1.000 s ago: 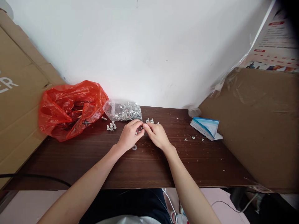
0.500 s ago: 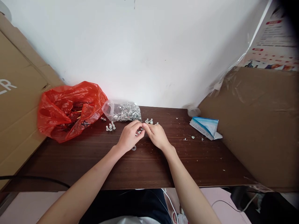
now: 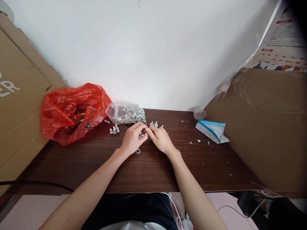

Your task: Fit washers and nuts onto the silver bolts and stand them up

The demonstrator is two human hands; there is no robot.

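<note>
clear bag (image 3: 114, 113): small metal hardware (image 3: 132, 115) | red bag (image 3: 54, 110): dark items (image 3: 80, 115) | left hand (image 3: 133, 137), right hand (image 3: 161, 140): fingers (image 3: 151, 134) curled, tips meeting; cannot tell what's gripped

We see the person's slim, bare left hand (image 3: 133, 138) and slim, bare right hand (image 3: 161, 138), both with narrow fingers. Beyond the narrow wrists we make out a smooth left forearm (image 3: 92, 187) and a smooth right forearm (image 3: 193, 188), uncovered as far as our view reaches and widening evenly. Over the lap we find plain, dark navy, nearly black cloth (image 3: 129, 207), and at the lower edge softly creased, pale grey-white fabric (image 3: 131, 226). We cannot tell either garment's cut.
</note>
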